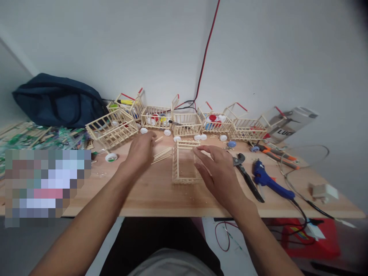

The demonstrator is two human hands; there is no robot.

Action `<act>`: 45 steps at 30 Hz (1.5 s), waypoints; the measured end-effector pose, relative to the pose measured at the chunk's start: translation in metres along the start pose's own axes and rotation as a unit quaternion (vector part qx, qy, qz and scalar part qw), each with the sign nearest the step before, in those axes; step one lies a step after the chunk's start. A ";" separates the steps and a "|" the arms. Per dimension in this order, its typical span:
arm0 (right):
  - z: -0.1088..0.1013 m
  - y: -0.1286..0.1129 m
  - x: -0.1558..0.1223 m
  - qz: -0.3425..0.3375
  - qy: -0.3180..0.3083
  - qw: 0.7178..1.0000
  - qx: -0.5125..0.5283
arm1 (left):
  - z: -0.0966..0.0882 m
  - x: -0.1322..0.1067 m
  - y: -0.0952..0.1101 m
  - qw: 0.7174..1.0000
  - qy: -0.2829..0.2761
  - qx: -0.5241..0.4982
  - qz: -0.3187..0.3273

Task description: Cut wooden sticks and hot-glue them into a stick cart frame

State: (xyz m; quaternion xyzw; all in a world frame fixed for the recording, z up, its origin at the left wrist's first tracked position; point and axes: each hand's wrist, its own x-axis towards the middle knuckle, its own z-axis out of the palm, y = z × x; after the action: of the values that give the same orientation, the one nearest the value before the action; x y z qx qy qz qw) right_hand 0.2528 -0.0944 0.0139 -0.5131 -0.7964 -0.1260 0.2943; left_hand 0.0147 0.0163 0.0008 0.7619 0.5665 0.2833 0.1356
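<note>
A small box-shaped frame of thin wooden sticks (174,168) stands on the table before me. My right hand (220,165) is at its right side, thumb and fingers about that wall, partly covering it. To the left, my left hand (141,148) reaches down with bent fingers near a short stick (158,139). Its fingertips are mostly hidden, so what they hold cannot be made out. Between the hand and the frame lie several loose sticks (161,155).
Behind is a row of stick-built carts (188,124) with white wheels. A blue glue gun (271,182), black-handled pliers (248,180) and orange-handled pliers (280,156) lie right. Left are a dark blue bag (60,99), a bottle cap (111,157) and green-wrapped materials (37,138).
</note>
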 end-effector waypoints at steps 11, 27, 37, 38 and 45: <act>0.009 -0.009 0.019 0.009 -0.069 0.995 -0.075 | -0.013 0.011 0.004 0.804 -0.114 -0.571 -0.121; 0.010 -0.009 0.020 -0.017 -0.069 0.993 -0.094 | -0.016 0.005 0.012 0.709 -0.200 -0.662 -0.141; 0.007 0.000 0.024 0.004 -0.022 0.999 -0.042 | -0.015 0.002 0.013 0.683 -0.217 -0.687 -0.120; 0.006 0.000 0.025 0.010 -0.002 1.000 -0.025 | -0.014 0.002 0.015 0.673 -0.221 -0.696 -0.116; -0.008 -0.014 0.037 0.011 0.107 0.992 0.070 | -0.016 -0.015 0.046 0.612 -0.266 -0.727 -0.162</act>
State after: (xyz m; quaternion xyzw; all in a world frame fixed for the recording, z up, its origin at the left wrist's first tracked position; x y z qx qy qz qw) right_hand 0.2317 -0.0773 0.0436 -0.4835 -0.7613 -0.1212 0.4147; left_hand 0.0382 -0.0142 0.0334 0.3516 0.2284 0.3610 0.8330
